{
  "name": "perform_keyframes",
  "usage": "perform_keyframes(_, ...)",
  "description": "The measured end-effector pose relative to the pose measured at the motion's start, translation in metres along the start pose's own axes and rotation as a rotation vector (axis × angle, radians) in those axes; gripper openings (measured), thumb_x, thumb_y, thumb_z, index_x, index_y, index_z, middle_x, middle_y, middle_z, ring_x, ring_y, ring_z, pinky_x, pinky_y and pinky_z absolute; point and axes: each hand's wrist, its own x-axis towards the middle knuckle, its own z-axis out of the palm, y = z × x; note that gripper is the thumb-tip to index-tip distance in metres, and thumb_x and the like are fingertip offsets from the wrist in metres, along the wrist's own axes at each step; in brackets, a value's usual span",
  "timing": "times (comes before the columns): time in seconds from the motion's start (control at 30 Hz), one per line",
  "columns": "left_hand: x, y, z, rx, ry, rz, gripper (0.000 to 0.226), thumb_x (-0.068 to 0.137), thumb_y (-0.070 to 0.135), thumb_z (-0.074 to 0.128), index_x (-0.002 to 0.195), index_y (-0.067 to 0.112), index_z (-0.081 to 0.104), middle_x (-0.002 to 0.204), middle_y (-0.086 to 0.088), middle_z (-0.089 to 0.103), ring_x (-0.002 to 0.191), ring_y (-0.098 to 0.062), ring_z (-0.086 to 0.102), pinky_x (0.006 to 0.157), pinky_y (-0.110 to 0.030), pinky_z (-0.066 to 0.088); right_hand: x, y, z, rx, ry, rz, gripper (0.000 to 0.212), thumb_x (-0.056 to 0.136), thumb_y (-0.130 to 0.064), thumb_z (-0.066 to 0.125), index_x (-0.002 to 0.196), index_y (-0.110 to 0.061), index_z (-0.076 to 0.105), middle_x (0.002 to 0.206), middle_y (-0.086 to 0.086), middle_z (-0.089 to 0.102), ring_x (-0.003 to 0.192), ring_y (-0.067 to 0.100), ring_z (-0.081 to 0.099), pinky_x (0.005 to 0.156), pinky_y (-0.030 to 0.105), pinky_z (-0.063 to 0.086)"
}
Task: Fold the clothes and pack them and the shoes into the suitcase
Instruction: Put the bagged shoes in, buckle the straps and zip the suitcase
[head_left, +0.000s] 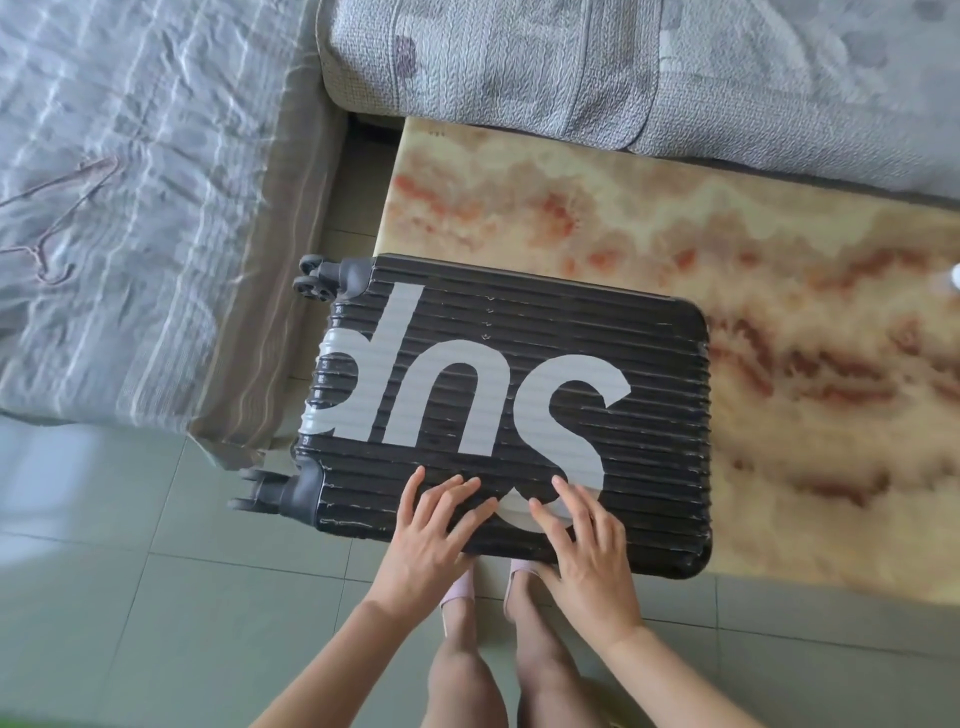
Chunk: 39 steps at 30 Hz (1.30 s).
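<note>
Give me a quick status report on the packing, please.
Both hands, left and right, flat on suitcase lid, holding nothing. Suitcase closed on marbled table. No clothes in view.

Marbled table (727, 270), grey sofa (519, 67), hangers (57, 218).

The single head-worn camera looks steeply down, close above the suitcase (509, 410) on the table (779, 291).

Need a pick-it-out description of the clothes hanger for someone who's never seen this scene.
Start at the grey bedspread filling the picture's left side, left of the closed black suitcase. The clothes hanger lies flat on it near the left edge. It is a thin, dark wire outline with a hook, the only loose item on that fabric.
</note>
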Motion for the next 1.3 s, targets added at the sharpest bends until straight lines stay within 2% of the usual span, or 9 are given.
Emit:
perform_keyframes(0.27,0.000,0.006,0.003,-0.042,0.012,-0.045,0.081,0.052,0.024,0.091,0.122,0.025,0.051,0.128,0.001,0.047,0.118,-0.020,0.047,0.110,-0.052,0.023,0.002,0.003,-0.002,-0.019,0.073,-0.053,0.093,0.050,-0.034,0.093,0.130,-0.024,0.046,0.142,0.012,0.039,0.124,0.031,0.040,0.098,0.041,0.031)
perform_keyframes(0.37,-0.003,0.003,0.005,-0.053,0.021,-0.057,0.069,0.060,0.032,0.086,0.122,0.025,0.055,0.126,-0.001,0.055,0.117,-0.020,0.049,0.110,-0.052,0.024,0.002,0.003,-0.001,-0.008,0.066,-0.041,0.091,0.050,-0.034,0.092,0.128,-0.024,0.046,0.140,0.011,0.040,0.123,0.030,0.040,0.098,0.040,0.030)
perform_keyframes(0.47,0.003,0.003,-0.006,-0.083,0.070,-0.064,0.042,0.081,0.051,0.063,0.115,0.027,0.065,0.117,0.003,0.061,0.108,-0.018,0.053,0.107,-0.047,0.031,0.005,0.002,-0.008,0.043,0.080,-0.023,0.066,0.066,-0.044,0.080,0.123,-0.026,0.051,0.137,0.007,0.044,0.119,0.027,0.042,0.098,0.036,0.030)
perform_keyframes(0.57,0.024,0.001,-0.022,-0.124,0.093,-0.112,0.034,0.092,0.044,0.050,0.117,0.026,0.063,0.096,0.008,0.060,0.088,-0.017,0.054,0.088,-0.032,0.040,0.019,0.002,-0.026,0.134,0.095,0.020,0.043,0.083,-0.053,0.054,0.116,-0.026,0.057,0.123,-0.001,0.052,0.107,0.021,0.047,0.093,0.030,0.030)
perform_keyframes(0.67,0.046,-0.007,-0.025,-0.079,0.027,-0.167,0.046,0.087,0.022,0.064,0.130,0.022,0.048,0.086,0.006,0.057,0.077,-0.017,0.053,0.071,-0.032,0.050,0.038,0.007,-0.036,0.147,0.106,0.071,0.050,0.087,-0.054,0.048,0.126,-0.025,0.053,0.120,-0.002,0.050,0.106,0.019,0.046,0.091,0.031,0.036)
perform_keyframes(0.8,0.060,-0.007,-0.028,-0.081,-0.049,-0.233,0.062,0.083,0.025,0.071,0.138,0.017,0.045,0.083,0.005,0.056,0.071,-0.016,0.055,0.066,-0.030,0.050,0.056,0.009,-0.034,0.076,0.077,0.135,0.066,0.080,-0.055,0.064,0.136,-0.022,0.048,0.127,0.005,0.047,0.107,0.024,0.046,0.088,0.037,0.044)
perform_keyframes(1.1,0.069,-0.007,-0.031,-0.138,-0.003,-0.266,0.038,0.082,0.018,0.073,0.119,0.015,0.062,0.074,0.006,0.056,0.059,-0.013,0.055,0.048,-0.021,0.040,0.058,0.007,-0.035,0.065,0.081,0.151,0.067,0.077,-0.052,0.070,0.134,-0.022,0.051,0.125,0.007,0.049,0.107,0.024,0.049,0.087,0.035,0.046)
perform_keyframes(1.2,0.077,-0.005,-0.035,-0.162,0.030,-0.305,0.034,0.082,0.015,0.073,0.115,0.014,0.065,0.078,0.005,0.057,0.064,-0.013,0.057,0.048,-0.018,0.036,0.062,0.010,-0.041,0.097,0.095,0.165,0.060,0.078,-0.050,0.069,0.130,-0.023,0.054,0.126,0.006,0.047,0.112,0.023,0.044,0.091,0.037,0.045)
perform_keyframes(1.3,0.095,-0.005,-0.038,-0.171,0.044,-0.298,0.034,0.083,0.013,0.072,0.116,0.012,0.065,0.095,-0.001,0.061,0.083,-0.020,0.060,0.062,-0.029,0.051,0.073,0.017,-0.048,0.135,0.103,0.178,0.053,0.083,-0.045,0.066,0.131,-0.024,0.055,0.134,0.006,0.044,0.120,0.020,0.034,0.098,0.041,0.040)
